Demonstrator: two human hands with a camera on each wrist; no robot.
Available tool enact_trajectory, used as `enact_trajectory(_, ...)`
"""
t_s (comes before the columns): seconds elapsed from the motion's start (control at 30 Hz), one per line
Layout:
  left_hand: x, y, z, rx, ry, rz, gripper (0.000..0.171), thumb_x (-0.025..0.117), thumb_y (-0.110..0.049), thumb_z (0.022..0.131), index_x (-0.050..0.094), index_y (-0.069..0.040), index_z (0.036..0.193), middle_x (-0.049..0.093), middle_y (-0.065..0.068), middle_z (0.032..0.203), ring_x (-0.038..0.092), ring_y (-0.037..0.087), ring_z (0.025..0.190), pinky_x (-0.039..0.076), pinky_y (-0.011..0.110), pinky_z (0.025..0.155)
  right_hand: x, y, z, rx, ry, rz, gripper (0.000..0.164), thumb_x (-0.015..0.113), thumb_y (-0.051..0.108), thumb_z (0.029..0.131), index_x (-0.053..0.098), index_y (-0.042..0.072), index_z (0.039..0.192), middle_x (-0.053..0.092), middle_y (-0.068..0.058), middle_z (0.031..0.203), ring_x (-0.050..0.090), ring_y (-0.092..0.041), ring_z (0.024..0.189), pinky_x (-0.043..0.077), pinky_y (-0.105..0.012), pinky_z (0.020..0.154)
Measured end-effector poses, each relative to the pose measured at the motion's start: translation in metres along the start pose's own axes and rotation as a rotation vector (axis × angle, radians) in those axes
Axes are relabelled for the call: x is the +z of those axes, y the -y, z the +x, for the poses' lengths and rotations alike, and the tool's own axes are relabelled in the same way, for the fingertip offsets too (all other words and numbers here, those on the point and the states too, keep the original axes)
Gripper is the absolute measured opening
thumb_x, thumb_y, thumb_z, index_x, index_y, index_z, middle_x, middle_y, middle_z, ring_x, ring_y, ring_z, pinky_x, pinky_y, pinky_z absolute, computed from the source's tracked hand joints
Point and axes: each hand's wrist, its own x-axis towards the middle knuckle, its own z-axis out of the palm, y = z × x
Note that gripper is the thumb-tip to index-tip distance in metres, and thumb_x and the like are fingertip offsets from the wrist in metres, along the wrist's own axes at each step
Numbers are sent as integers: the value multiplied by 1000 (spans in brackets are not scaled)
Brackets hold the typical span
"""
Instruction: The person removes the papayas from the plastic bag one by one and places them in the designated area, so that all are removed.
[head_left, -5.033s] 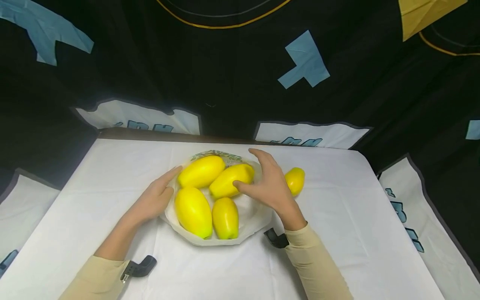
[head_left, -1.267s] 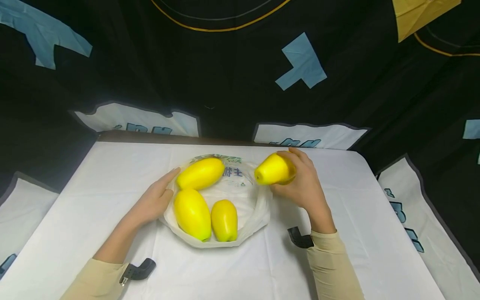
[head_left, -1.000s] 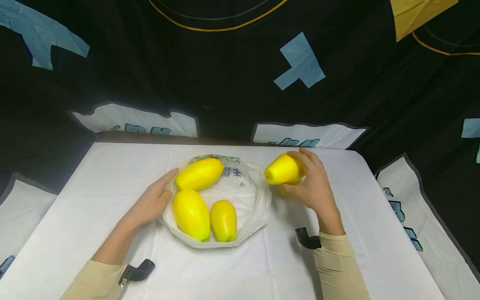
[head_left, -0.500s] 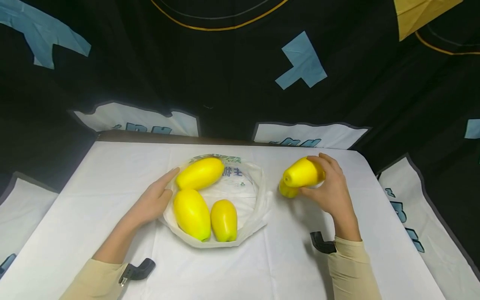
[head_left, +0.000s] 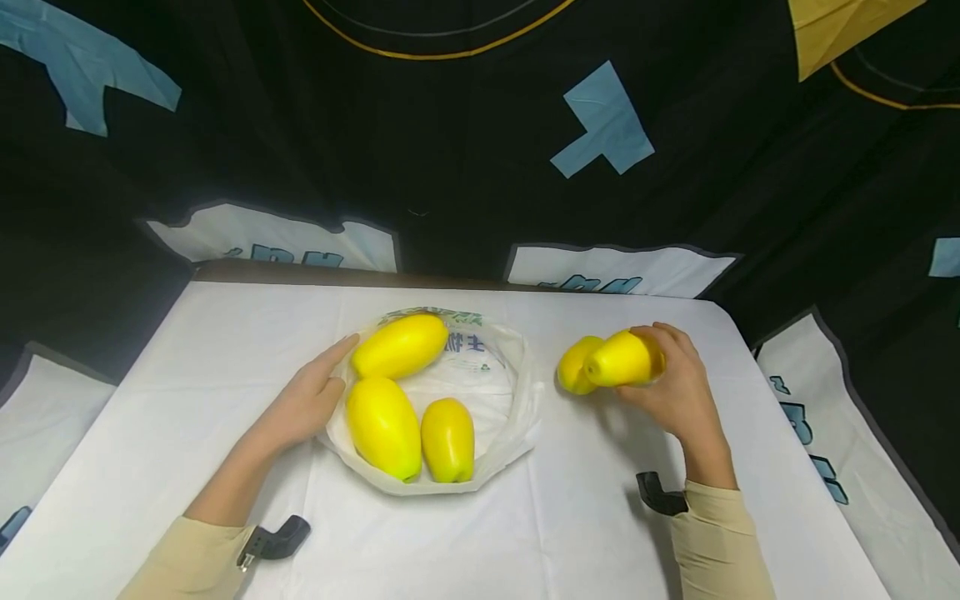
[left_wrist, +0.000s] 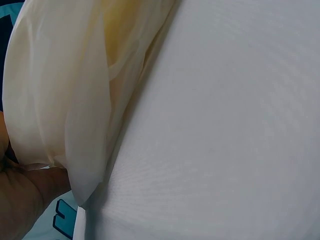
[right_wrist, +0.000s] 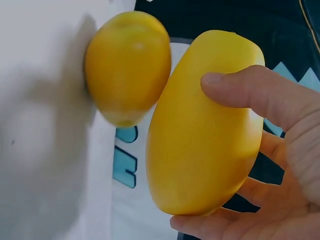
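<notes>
White-covered desk [head_left: 450,546]. Plastic bag [head_left: 517,404] near middle of far edge, mouth open, three yellow fruits [head_left: 384,429] inside. Left grip [head_left: 303,407] against bag's left side; can't tell if pinching. Right grip [head_left: 678,387], toward far right corner, grasping held fruit [head_left: 621,358] just beside loose fruit [head_left: 574,367] sitting on desk.

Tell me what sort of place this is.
Probably a makeshift indoor recording booth: black printed fabric hangs behind and beside a white-covered table, and black devices sit at both sleeve cuffs.
</notes>
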Motion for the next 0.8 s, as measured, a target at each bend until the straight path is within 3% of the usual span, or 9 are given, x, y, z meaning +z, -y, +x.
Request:
enact_trajectory(0.47, 1, 2, -1, -11, 2, -4, 60, 34, -5, 99, 20, -10, 156, 22, 13, 159, 17, 35, 146, 19, 58, 115, 6, -24, -3, 65, 98, -26, 76, 89, 6, 60, 54, 10, 127, 37, -23, 139, 38, -45, 122, 37, -69, 96)
enact_trajectory(0.8, 0, 1, 0, 3, -1, -3, 60, 34, -3, 98, 20, -9, 156, 22, 15, 159, 16, 36, 146, 19, 57, 115, 9, -36, -6, 132, 209, -54, 81, 88, 5, 58, 51, 10, 130, 32, -24, 144, 35, -45, 124, 36, -69, 98)
